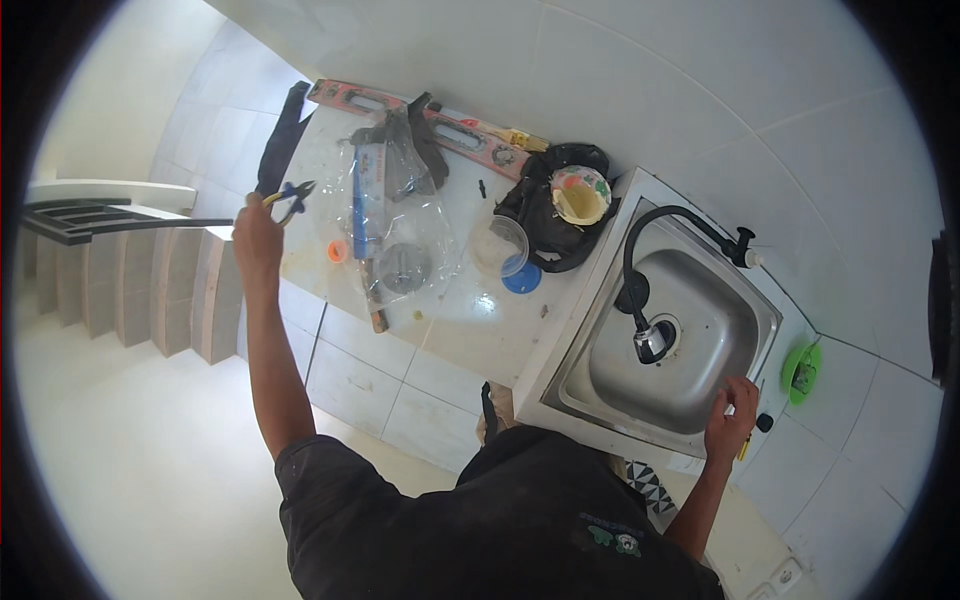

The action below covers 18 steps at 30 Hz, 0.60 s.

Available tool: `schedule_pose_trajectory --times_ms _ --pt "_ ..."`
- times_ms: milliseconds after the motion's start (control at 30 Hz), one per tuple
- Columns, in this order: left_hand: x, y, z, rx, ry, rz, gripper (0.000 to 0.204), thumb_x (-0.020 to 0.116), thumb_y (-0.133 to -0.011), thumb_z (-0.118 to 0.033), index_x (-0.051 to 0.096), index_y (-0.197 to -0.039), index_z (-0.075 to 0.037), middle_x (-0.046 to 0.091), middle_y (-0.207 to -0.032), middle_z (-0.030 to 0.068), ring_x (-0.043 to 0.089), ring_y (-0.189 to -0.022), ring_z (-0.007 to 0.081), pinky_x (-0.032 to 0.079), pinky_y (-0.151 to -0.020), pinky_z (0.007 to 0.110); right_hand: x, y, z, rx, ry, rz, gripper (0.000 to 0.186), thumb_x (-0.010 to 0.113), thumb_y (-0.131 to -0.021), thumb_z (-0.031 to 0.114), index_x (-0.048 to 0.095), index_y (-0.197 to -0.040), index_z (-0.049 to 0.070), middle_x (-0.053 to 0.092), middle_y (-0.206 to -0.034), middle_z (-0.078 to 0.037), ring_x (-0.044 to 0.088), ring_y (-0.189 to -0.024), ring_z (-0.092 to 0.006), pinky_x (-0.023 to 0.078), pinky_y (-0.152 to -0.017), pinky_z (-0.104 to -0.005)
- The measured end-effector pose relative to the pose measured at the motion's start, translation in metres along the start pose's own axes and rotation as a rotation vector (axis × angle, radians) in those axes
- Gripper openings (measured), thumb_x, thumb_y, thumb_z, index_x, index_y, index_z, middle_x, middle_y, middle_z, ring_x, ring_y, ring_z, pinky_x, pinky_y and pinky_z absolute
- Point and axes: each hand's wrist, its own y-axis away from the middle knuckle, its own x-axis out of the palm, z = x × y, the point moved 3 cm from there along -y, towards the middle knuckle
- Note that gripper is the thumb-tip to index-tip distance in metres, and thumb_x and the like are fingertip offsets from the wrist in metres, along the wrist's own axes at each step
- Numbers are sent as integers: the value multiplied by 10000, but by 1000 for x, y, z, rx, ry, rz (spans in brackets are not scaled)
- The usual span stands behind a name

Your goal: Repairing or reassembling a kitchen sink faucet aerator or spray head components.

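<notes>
Fingers of the left hand [258, 235] are clamped on the pliers [298, 189], near the left edge of the bench [460, 345]. The right hand [732, 420] is at the sink [720, 310]; its grip I cannot tell.

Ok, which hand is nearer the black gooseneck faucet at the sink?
Right. The right hand is at the front-right rim of the sink, to the right of the faucet; the left hand is far off to its left, holding diagonal cutters.

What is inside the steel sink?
In the sink, the tap's spray head covers part of the drain from view; a dark round piece shows at left. Whatever lies beneath either is hidden.
</notes>
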Motion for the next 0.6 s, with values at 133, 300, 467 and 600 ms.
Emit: schedule_pose_trajectory --times_ms 133,300,467,600 --pt "-63 20 23 -66 27 -187 107 550 -885 -114 556 -874 -7 639 -784 200 622 -735 419 477 -606 479 -9 -15 20 -74 -5 -33 229 600 -806 -31 631 -1030 5 602 -1027 -151 604 -916 -268 485 -794 -338" --pt "-114 94 -30 -147 622 -388 212 595 -910 -170 587 -920 41 607 -751 92 578 -632 140 492 -566 294 -2 -50 92 -309 -316 33 249 659 -752 -35 655 -995 21 639 -944 -163 630 -840 -292 503 -755 -356" --pt "-123 181 -233 -24 1282 -174 68 567 -886 30 557 -952 16 612 -811 100 611 -683 132 551 -608 267 37 -73 137 -300 -910 465 397 657 -856 141 547 -1216 14 606 -1014 -114 598 -858 -186 489 -791 -304" --pt "-94 244 -377 281 1539 93 157 603 -859 34 539 -1002 31 628 -863 136 651 -697 155 559 -598 265 58 -61 95 343 -1584 231 344 581 -925 149 448 -1224 44 591 -985 -72 573 -867 -125 499 -754 -283"
